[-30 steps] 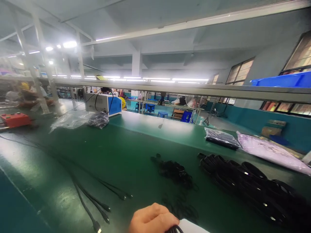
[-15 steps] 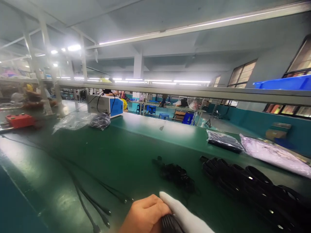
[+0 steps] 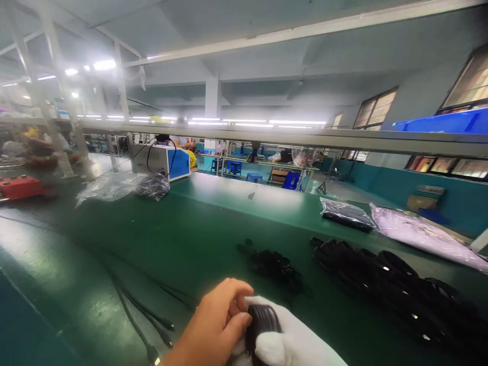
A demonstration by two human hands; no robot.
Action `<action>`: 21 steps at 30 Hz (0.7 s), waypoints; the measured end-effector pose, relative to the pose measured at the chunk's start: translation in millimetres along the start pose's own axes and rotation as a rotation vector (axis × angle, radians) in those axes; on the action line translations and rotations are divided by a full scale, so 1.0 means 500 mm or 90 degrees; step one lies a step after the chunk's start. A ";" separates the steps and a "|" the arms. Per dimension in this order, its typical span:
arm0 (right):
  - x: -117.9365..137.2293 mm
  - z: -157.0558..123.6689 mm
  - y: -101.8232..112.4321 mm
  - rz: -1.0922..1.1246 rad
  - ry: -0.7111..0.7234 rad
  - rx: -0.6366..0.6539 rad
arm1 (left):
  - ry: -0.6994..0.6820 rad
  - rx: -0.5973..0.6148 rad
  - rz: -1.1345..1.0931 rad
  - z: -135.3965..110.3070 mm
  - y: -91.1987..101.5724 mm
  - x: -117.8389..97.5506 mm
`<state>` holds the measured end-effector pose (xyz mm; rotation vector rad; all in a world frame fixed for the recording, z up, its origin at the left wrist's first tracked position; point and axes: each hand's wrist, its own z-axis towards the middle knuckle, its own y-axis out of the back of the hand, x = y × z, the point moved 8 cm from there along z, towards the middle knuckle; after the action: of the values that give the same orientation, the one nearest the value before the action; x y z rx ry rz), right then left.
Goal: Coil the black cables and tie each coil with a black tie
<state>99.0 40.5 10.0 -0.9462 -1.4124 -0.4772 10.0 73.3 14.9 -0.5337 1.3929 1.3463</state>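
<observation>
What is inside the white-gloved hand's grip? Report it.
A coil of black cable sits in the gloved right hand; the bare left hand pinches its left side. Both hands cover the coil's underside and ends.

A matt black, ribbed rubbery coil (image 3: 263, 321) lies in a white cloth glove (image 3: 295, 349); the green desk (image 3: 183, 229) shines smooth and glossy under the lamps; loose cables (image 3: 147, 317) are matt black; clear plastic bags (image 3: 109, 185) crinkle and gleam; the rail (image 3: 343, 140) above is dull grey metal; the bin (image 3: 438, 123) is blue plastic.
</observation>
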 end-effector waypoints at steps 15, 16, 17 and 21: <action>-0.036 0.016 0.013 0.127 -0.031 -0.074 | 0.137 -0.011 -0.033 0.026 -0.015 0.030; -0.036 0.018 0.013 0.132 -0.021 -0.068 | 0.149 -0.003 -0.042 0.026 -0.016 0.033; -0.036 0.020 0.013 0.135 -0.010 -0.061 | 0.162 0.004 -0.058 0.026 -0.017 0.037; -0.047 0.027 0.016 0.107 -0.020 -0.054 | 0.202 0.023 -0.121 0.018 -0.030 0.054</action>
<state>93.5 49.8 -16.1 -1.1356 -1.3356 -0.4004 17.9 86.9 -13.2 -0.8620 1.5740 1.1152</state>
